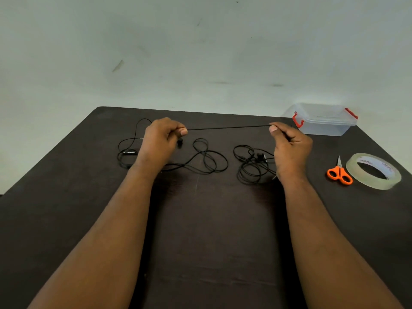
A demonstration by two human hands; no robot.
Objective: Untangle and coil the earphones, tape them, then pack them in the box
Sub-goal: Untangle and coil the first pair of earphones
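A black earphone cable (227,127) is stretched taut and straight above the dark table between my two hands. My left hand (161,141) pinches one end of that stretch, with an earbud hanging just below its fingers. My right hand (289,143) pinches the other end. The rest of these earphones (200,159) lies in loose loops on the table, with an inline remote at the far left. A second tangled black pair of earphones (249,163) lies beside my right hand. A clear plastic box (323,121) with red latches stands at the back right.
Orange-handled scissors (340,173) and a roll of clear tape (373,170) lie on the right side of the dark table (211,219). A pale wall rises behind the table's far edge.
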